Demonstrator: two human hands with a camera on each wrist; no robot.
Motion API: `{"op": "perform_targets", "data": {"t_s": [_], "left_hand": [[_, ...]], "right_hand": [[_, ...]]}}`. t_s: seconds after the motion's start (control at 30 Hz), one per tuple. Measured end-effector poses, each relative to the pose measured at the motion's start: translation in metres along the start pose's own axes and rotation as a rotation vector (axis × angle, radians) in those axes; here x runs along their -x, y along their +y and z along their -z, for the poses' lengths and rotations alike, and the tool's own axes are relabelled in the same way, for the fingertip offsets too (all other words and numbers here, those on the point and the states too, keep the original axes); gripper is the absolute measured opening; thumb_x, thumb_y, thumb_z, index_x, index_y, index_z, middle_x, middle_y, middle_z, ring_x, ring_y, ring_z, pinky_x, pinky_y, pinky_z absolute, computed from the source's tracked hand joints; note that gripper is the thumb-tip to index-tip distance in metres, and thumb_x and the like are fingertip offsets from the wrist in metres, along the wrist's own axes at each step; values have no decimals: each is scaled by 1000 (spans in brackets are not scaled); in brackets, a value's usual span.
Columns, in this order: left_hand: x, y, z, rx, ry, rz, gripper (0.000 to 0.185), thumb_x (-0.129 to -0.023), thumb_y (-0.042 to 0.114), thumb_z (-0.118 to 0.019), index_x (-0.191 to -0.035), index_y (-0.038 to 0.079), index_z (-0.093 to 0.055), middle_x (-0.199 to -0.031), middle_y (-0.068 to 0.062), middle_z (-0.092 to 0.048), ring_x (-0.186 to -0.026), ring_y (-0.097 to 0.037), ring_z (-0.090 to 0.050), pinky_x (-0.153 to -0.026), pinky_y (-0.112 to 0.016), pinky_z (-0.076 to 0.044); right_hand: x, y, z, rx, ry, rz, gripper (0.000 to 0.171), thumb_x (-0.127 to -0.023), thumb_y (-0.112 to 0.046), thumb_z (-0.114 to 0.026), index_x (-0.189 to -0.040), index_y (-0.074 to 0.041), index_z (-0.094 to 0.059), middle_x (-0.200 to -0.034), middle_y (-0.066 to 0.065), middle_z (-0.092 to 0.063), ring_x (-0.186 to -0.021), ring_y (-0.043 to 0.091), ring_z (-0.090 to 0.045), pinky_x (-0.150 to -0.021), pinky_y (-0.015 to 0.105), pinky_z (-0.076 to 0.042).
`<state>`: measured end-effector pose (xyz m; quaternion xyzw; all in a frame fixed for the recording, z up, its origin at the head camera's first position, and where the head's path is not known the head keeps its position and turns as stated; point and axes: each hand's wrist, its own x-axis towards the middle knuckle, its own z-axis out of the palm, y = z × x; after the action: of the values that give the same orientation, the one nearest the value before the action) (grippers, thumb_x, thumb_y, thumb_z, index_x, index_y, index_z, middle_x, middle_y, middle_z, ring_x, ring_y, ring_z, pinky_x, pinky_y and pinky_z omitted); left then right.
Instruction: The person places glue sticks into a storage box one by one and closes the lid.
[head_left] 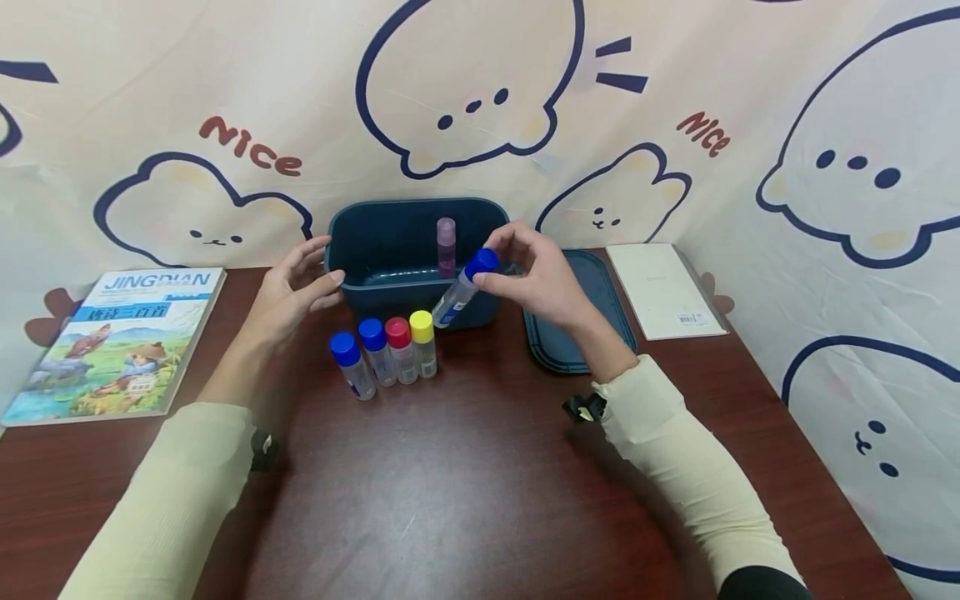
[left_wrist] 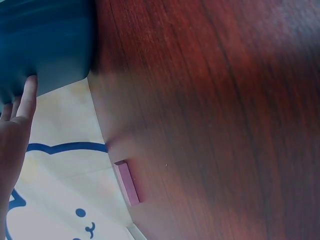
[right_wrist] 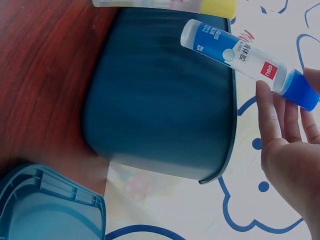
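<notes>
My right hand [head_left: 517, 271] pinches the blue cap of a clear glue bottle [head_left: 462, 287], held tilted in front of a dark blue bin [head_left: 352, 221]; the right wrist view shows the same glue bottle [right_wrist: 240, 50] against the bin [right_wrist: 160, 100]. Inside the bin stands a purple-capped bottle [head_left: 446, 246]. My left hand [head_left: 296, 287] rests with straight fingers against the bin's left wall; its fingertips [left_wrist: 27, 92] touch the bin [left_wrist: 45, 45]. On the table before the bin stand two blue-capped bottles [head_left: 352, 365], a red-capped bottle [head_left: 401, 348] and a yellow-capped bottle [head_left: 423, 342].
The bin's lid [head_left: 592, 292] lies on the dark wooden table [head_left: 465, 483] to the right of the bin. A picture book [head_left: 120, 342] lies at the left, a pale notebook [head_left: 663, 287] at the far right. A cartoon-printed cloth hangs behind.
</notes>
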<state>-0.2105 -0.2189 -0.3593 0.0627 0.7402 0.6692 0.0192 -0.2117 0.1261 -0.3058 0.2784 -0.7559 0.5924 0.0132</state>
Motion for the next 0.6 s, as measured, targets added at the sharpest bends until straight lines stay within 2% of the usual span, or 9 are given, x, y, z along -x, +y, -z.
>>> {"op": "perform_targets", "data": {"t_s": [0.23, 0.6], "left_hand": [[0, 0, 0, 7, -2, 3, 72, -98, 29, -69, -158, 20, -32, -161, -15, -33, -135, -38, -48, -92, -27, -53], [-1, -1, 1, 4, -10, 11, 73, -98, 28, -69, -159, 20, -31, -162, -15, -31, -137, -36, -46, -92, -26, -53]], "right_hand": [[-5, -7, 0, -52, 46, 39, 26, -89, -5, -73, -111, 0, -59, -109, 12, -59, -101, 29, -53, -85, 38, -50], [-10, -19, -1, -181, 112, 95, 25, -89, -1, -69, -111, -5, -59, -106, 12, -58, -98, 29, -55, -83, 34, -54]]}}
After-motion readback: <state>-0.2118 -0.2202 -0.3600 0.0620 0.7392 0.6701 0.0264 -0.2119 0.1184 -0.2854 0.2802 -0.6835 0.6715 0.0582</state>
